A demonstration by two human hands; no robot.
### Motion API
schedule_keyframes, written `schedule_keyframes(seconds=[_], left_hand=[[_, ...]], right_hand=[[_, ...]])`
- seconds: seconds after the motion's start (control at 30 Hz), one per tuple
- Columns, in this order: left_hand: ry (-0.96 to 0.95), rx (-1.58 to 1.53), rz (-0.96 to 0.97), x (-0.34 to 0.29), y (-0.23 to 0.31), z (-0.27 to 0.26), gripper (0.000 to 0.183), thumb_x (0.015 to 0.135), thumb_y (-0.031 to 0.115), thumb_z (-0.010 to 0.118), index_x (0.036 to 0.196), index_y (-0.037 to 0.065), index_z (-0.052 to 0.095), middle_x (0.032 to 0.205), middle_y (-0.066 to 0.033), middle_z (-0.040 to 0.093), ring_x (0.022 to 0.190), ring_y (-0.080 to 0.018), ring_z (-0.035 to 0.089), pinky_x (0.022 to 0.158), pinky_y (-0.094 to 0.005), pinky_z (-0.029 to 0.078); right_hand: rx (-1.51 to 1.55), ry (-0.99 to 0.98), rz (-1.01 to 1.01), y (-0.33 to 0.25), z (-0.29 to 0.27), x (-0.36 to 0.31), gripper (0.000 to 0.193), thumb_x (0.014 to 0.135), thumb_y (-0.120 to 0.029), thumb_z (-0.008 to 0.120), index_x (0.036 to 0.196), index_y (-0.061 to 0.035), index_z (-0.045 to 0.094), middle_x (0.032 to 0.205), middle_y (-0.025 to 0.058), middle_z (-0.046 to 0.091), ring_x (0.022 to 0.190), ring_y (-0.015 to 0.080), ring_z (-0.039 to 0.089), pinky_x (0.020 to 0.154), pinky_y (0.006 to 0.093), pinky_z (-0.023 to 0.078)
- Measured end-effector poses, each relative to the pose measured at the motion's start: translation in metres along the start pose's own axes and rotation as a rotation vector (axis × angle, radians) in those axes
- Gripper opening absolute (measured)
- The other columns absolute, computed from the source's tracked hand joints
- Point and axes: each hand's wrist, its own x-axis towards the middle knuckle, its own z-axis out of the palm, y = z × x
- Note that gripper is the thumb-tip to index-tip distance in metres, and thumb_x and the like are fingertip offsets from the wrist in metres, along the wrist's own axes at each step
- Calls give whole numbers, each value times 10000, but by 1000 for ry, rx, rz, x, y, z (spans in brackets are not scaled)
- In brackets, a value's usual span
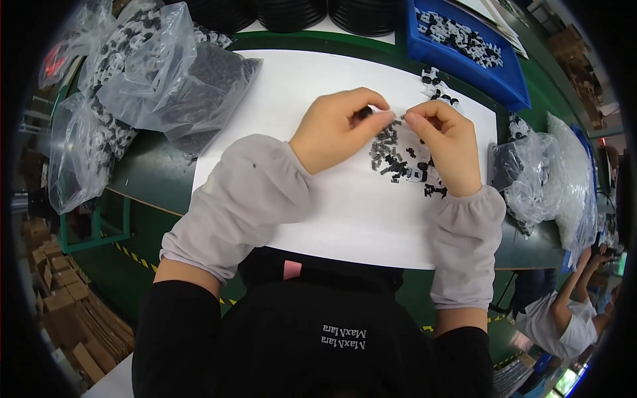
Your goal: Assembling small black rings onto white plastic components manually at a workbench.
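My left hand (345,126) is closed, thumb and forefinger curled round a small black part (365,112) that is mostly hidden by the fingers. Close beside it, my right hand (448,140) pinches with thumb and forefinger; whatever sits between those tips is too small to make out. The two sets of fingertips almost meet. Just below them, a loose pile of small dark grey and black plastic pieces (383,149) lies on the white sheet (318,219). Several white-and-black parts (418,174) lie by my right hand, partly covered by it.
Clear plastic bags (152,79) of parts crowd the left. A blue bin (514,83) of white-and-black parts stands at far right, more bags (541,172) below it. Black round stacks (282,14) line the back. Another person (564,315) sits at lower right.
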Motion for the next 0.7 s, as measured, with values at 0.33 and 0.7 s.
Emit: schedule_keyframes(seconds=[0.33,0.7], left_hand=[[-64,242,293,0,0,1,122,863,164,600,880,46,624,741,-45,600,637,-164,535,589,-268,438],[-208,9,-212,2,-1,-6,287,947,266,504,912,21,649,746,29,555,712,-50,472,649,-192,397]], right_hand=[[320,-99,96,-6,8,-6,134,874,-125,619,937,-8,607,877,0,601,805,57,519,740,188,399],[408,14,84,-9,8,-6,179,844,-69,636,1004,9,614,937,26,618,854,87,546,781,209,413]])
